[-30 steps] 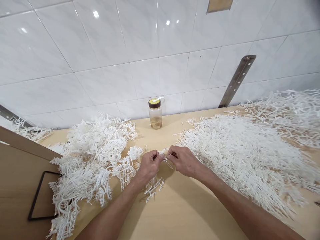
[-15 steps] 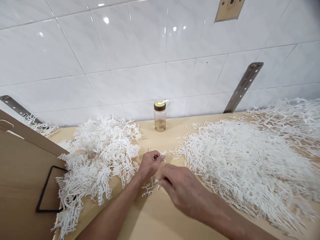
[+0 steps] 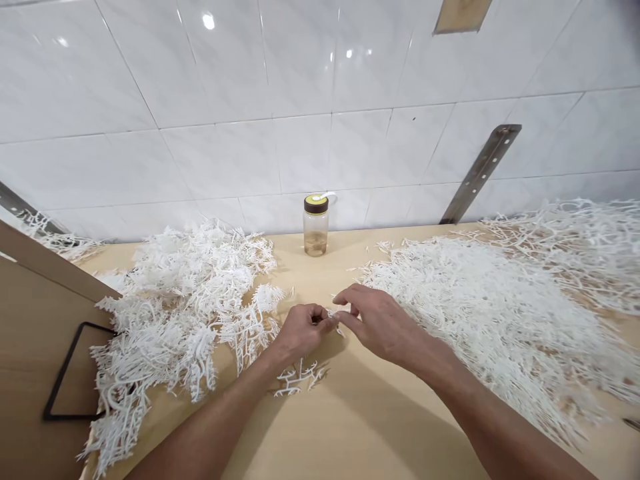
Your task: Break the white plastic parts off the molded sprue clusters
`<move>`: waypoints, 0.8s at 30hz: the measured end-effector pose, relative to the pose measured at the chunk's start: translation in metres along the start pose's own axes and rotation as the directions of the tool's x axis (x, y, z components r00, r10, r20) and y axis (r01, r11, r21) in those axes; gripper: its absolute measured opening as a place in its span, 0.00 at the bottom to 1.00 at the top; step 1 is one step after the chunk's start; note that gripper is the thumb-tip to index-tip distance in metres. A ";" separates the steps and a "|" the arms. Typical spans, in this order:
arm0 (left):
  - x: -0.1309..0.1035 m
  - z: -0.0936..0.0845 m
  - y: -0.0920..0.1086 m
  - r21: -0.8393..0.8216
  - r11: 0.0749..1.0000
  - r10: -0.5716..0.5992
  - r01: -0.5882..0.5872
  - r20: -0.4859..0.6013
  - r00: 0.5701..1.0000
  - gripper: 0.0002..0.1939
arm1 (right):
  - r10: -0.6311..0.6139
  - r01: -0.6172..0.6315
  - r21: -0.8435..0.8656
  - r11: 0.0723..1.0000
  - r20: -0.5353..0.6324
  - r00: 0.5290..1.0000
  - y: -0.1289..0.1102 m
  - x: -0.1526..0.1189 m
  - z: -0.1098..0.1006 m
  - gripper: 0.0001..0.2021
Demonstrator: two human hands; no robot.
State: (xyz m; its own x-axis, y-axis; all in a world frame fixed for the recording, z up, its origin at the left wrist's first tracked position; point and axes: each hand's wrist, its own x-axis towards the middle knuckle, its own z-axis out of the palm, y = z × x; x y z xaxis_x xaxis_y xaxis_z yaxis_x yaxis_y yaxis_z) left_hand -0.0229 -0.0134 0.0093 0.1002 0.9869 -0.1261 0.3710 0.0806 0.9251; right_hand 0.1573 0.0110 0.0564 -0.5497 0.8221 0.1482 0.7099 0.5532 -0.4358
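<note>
My left hand [image 3: 305, 328] is closed in a pinch on a small white branched plastic piece [image 3: 331, 313], mostly hidden by the fingers. My right hand [image 3: 373, 319] meets it from the right, thumb and forefinger slightly parted at the piece's tip. Below the left wrist, a loose white branched sprig [image 3: 297, 379] lies on the table. To the left spreads a tangled heap of frilly white branches [image 3: 185, 307]. A broad pile of thin white strands [image 3: 475, 320] lies right of the right hand.
A lidded bottle [image 3: 315, 230] with some liquid stands near the tiled wall [image 3: 300, 153]. At left is a brown panel [image 3: 40, 347] with a black wire loop [image 3: 63, 370]. More open white branches [image 3: 590, 240] lie far right, near a metal bracket [image 3: 480, 175]. The tabletop [image 3: 320, 440] is wooden.
My right hand has moved up and forward, from beside the left wrist to the left fingertips, and its thumb and forefinger show parted. The left hand keeps its pinch. The view has shifted slightly.
</note>
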 end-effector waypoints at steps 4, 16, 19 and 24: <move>-0.002 0.004 0.001 0.006 1.000 0.003 -0.003 0.017 1.000 0.17 | 0.014 -0.020 0.122 0.992 0.046 0.999 -0.001 0.006 0.011 0.08; -0.004 0.003 0.007 0.096 0.992 0.073 -0.079 0.058 0.996 0.17 | 0.001 -0.004 0.037 0.999 0.072 0.997 0.004 0.008 0.002 0.11; -0.004 0.005 0.004 0.151 0.982 0.105 -0.109 0.036 0.994 0.15 | 0.007 0.007 -0.138 0.990 0.101 0.995 0.001 0.007 0.007 0.11; -0.003 0.008 0.000 0.243 0.954 0.175 -0.176 0.028 0.984 0.10 | 0.062 -0.047 -0.271 0.961 0.048 0.997 0.007 0.012 0.023 0.08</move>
State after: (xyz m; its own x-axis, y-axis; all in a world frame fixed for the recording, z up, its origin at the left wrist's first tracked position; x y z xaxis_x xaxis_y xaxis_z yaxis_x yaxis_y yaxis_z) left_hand -0.0160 -0.0173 0.0069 0.1888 0.9816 0.0276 0.5609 -0.1308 0.8175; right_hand 0.1454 0.0211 0.0347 -0.5253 0.8473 0.0779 0.8275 0.5301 -0.1852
